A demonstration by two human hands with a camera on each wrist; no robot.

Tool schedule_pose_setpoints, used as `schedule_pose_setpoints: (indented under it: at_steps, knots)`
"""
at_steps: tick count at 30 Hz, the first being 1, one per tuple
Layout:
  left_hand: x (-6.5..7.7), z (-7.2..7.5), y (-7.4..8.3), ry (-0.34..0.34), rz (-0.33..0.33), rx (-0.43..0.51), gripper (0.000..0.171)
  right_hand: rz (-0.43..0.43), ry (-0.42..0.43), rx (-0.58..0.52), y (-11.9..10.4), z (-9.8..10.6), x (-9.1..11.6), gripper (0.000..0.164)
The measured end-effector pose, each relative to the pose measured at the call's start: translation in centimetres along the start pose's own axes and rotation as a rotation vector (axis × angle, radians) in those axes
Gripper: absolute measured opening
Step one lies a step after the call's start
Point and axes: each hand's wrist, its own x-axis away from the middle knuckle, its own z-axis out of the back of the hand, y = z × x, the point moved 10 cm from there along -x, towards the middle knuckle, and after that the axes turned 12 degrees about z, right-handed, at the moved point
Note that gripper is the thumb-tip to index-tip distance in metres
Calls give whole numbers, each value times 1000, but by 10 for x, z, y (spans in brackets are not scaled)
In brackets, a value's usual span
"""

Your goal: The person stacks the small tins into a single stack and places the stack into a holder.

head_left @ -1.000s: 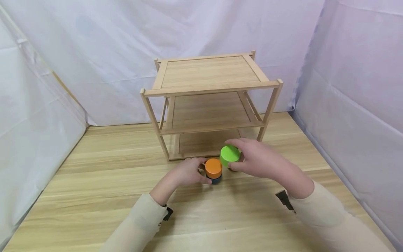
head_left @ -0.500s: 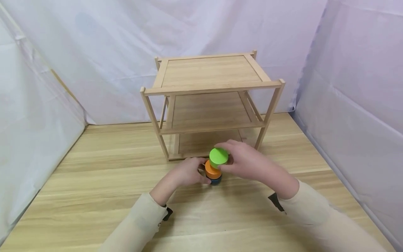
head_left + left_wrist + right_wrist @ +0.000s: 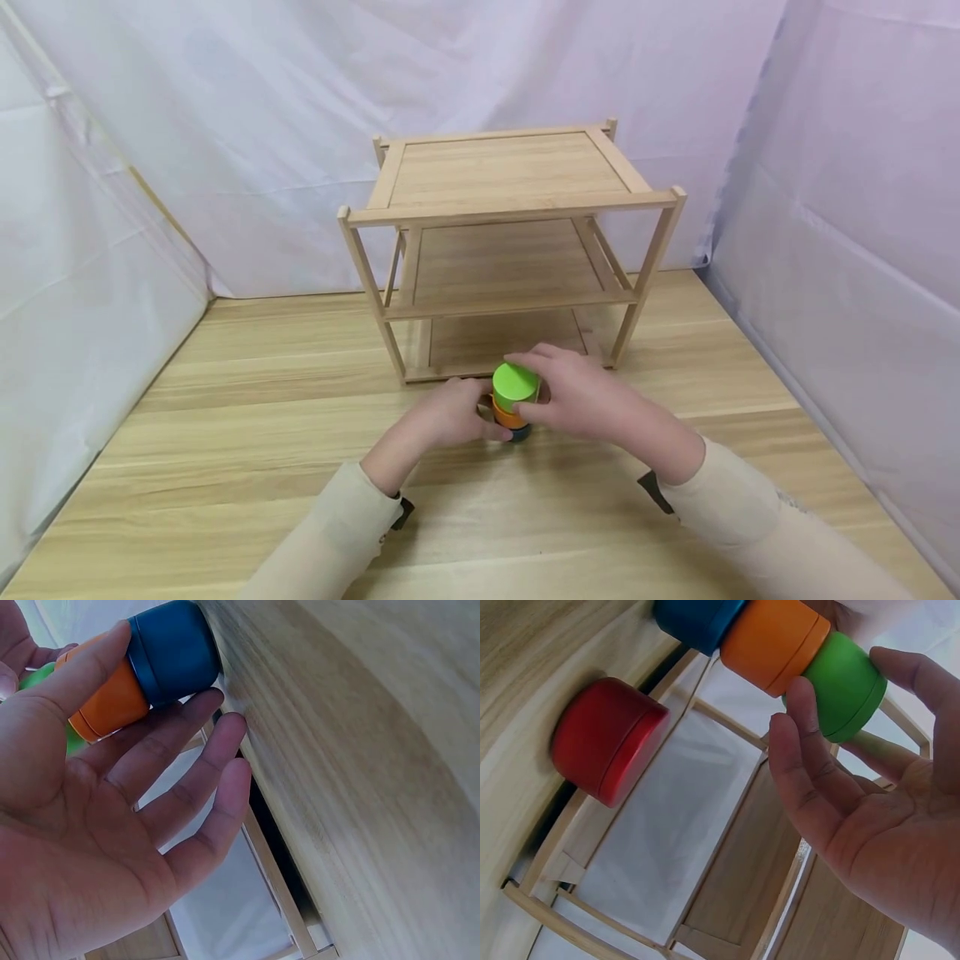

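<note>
Three small round lidded canisters stand stacked on the wooden table: blue (image 3: pixel 176 652) at the bottom, orange (image 3: pixel 772 645) in the middle, green (image 3: pixel 515 383) on top. My left hand (image 3: pixel 450 414) holds the lower part from the left, thumb across the orange one with its tip by the blue one, other fingers behind. With thumb and fingers my right hand (image 3: pixel 577 393) grips the green canister, which sits against the orange lid. A red canister (image 3: pixel 607 739) stands on the table in the right wrist view; the right hand hides it in the head view.
A three-tier wooden shelf rack (image 3: pixel 513 208) stands just behind the stack, its lowest tier close to the hands. White cloth (image 3: pixel 300 125) hangs behind and along both sides. The wooden tabletop (image 3: pixel 225 433) stretches in front and to the left.
My right hand has carried the green canister leftward, then down onto the orange one. The left hand has stayed at the blue and orange canisters.
</note>
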Motion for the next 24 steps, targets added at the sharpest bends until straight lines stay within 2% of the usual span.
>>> schedule_pose_setpoints:
  at_steps: [7, 17, 24]
  knots:
    - [-1, -1, 0, 12, -8, -13, 49, -3, 10, 7, 2, -1, 0, 61]
    - [-1, -1, -2, -13, 12, 0, 47, -6, -4, -6, 5, -4, -1, 64]
    - [-1, 1, -1, -2, -9, -13, 47, 15, 22, 12, -1, 5, 4, 71]
